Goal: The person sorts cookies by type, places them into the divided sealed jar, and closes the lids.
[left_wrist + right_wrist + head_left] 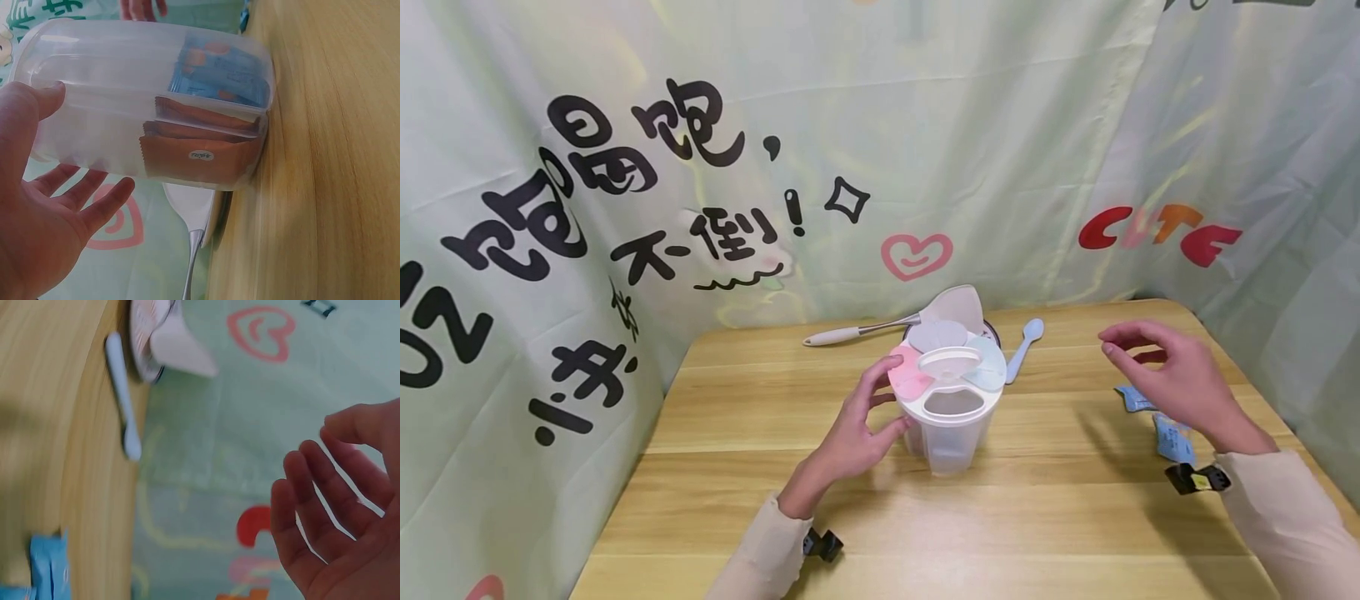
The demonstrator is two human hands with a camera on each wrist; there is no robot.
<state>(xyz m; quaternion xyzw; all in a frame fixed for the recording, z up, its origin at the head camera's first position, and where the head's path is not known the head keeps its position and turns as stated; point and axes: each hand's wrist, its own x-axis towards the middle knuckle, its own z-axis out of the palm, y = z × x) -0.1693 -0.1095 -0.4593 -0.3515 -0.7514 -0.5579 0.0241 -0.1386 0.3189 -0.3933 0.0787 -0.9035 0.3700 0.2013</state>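
A clear divided storage container (951, 446) stands upright on the table, its lid split into pink, blue, grey and white flaps. The white flap (950, 362) is raised over an opening. My left hand (857, 429) holds the container's left side, thumb at the near side and fingers at the lid's edge. Through its wall, the left wrist view shows brown sachets (200, 153) and blue sachets (225, 72) in separate compartments. Raised on the right, my right hand (1180, 375) has loosely bent fingers and holds nothing. Below it lie two blue packets (1174, 437) on the table.
Behind the container, a spatula (951, 307) with a pale handle lies across a round, dark-rimmed item (992, 333). A light blue spoon (1024, 350) rests to the container's right. A printed curtain (1000, 150) hangs around the wooden table (737, 500).
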